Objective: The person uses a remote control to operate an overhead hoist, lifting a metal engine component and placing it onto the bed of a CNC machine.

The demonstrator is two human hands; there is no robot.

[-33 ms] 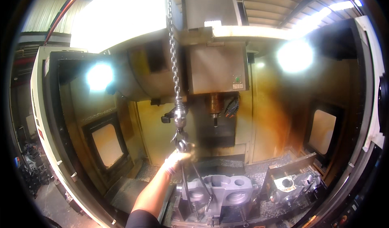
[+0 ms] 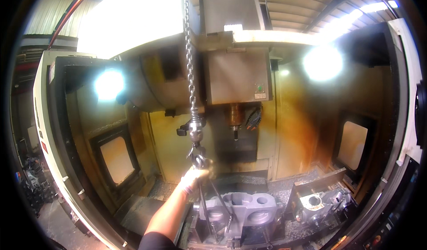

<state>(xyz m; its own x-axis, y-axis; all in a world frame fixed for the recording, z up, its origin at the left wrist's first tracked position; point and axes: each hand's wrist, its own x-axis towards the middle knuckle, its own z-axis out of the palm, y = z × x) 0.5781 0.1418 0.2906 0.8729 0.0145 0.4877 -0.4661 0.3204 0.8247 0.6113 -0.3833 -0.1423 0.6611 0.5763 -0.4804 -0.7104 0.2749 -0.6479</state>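
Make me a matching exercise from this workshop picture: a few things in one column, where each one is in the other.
Things:
1. steel hoist chain
2. grey cast metal block with round bores
3. gloved left hand
4. smaller grey metal part

Places:
A. at the hook under the chain
B. low right
C. hanging from above
D. bottom centre, slings attached

Pairs: 1-C, 2-D, 3-A, 4-B

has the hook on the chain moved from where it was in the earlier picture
No. The hook hangs at the same spot left of the machine spindle, with the left hand just under it, above the grey metal casting.
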